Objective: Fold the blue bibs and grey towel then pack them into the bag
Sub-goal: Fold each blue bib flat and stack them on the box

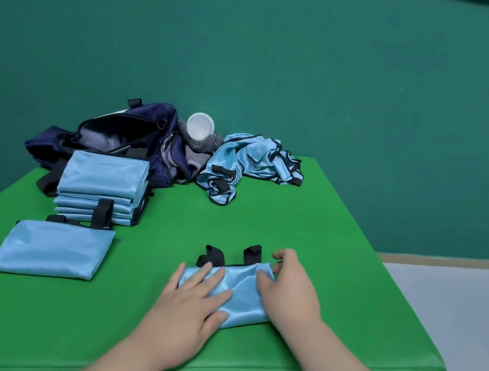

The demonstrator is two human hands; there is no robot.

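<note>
Head view. Bib in hand (241, 282) lies folded small at the near edge of the green padded block (341, 234), black straps (212, 256) sticking out the far side. L hand (195, 300) rests flat on its left half, fingers straight and spread, prob. to pin the layers so the slippery cloth cannot spring open. R hand (286, 292) works the far-right corner, thumb on top and fingers curled round the edge, apparently squaring or tucking it. Finished work sits to the left, well apart: a stack of folded bibs (105, 175) just in front of the bag (122, 135), i.e. staged for packing, and a single folded bib (51, 250) nearer the person. Bag mouth gapes open; inside shows only pale lining and shadow, contents cannot be told, no bib visible in it. Grey towel (198, 145) is bunched against the bag's right end, unfolded, a white round cup (200, 126) on it. Unfolded bibs (250, 160) lie heaped beside the towel.
</note>
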